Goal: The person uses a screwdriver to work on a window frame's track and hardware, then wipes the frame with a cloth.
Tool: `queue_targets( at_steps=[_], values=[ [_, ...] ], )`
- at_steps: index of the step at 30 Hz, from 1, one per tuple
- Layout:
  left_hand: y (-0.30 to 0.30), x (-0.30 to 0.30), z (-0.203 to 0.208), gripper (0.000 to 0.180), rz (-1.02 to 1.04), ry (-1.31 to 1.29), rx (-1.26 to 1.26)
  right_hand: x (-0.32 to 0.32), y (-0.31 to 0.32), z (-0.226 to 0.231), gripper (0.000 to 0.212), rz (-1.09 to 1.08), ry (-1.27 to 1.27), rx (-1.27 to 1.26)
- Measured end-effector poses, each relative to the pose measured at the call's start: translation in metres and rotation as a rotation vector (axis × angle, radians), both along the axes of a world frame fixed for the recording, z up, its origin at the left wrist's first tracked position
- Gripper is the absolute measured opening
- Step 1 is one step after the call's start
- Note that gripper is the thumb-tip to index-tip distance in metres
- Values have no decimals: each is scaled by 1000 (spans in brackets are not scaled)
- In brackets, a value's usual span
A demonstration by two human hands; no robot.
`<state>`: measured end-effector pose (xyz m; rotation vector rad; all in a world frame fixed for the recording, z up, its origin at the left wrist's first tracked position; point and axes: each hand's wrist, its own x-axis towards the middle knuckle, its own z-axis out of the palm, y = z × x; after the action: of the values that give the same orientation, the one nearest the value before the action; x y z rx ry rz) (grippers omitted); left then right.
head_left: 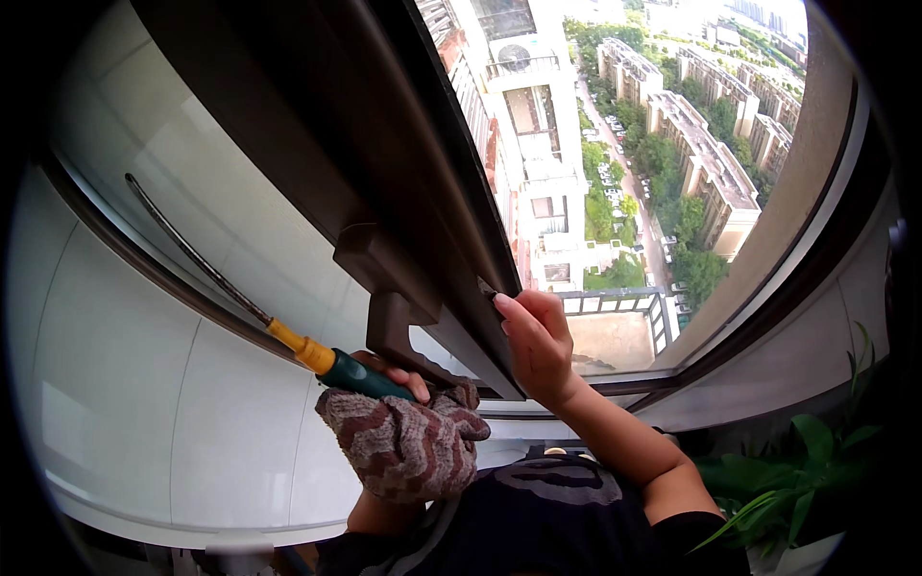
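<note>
Knit cloth (401,449) bunched by left hand (408,382), fingers wrapped round the handle of a curved-shaft tool (300,348). Beyond: right hand (540,338), fingertips together at dark window frame (423,192); cannot tell what's pinched. Apparently close frame work; next move wants steady fingertips.

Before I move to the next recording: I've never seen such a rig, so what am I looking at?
There is no machine: these are a person's own hands, seen from above by a fisheye camera worn on the head, so straight edges bend. The left hand holds a long-shafted tool with a yellow-and-green handle; a patterned knitted cloth covers much of that hand. The right hand is at the dark window frame, beside the window handle; whether its fingertips pinch something tiny is unclear. Beyond the glass are buildings; a leafy plant shows at lower right.
</note>
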<state>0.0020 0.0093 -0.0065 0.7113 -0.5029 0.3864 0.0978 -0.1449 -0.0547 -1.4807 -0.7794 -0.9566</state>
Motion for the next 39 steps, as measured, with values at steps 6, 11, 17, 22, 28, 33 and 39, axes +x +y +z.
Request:
queue_targets(
  at_steps=[6,11,17,22,28,33,39],
  values=[
    [9,5,-3,38,-183,-39,-30,4,10,2,31,-125,-5,45],
    [15,6,-4,37,-237,-58,-19,6,10,0,30,-73,-89,8],
    [3,4,-2,33,-201,12,-75,4,6,6,30,-135,-14,24],
    [-1,-3,-1,40,-95,86,-75,-20,3,43,29,141,-201,-83],
    [-2,-4,-14,33,-274,351,-207,-27,-13,107,39,221,-228,-397],
    [-7,-3,-5,28,-140,219,-204,-23,-23,152,35,79,-341,-705],
    [-3,4,-6,19,-81,193,-66,-17,-23,161,35,-60,-299,-866]
  ],
)
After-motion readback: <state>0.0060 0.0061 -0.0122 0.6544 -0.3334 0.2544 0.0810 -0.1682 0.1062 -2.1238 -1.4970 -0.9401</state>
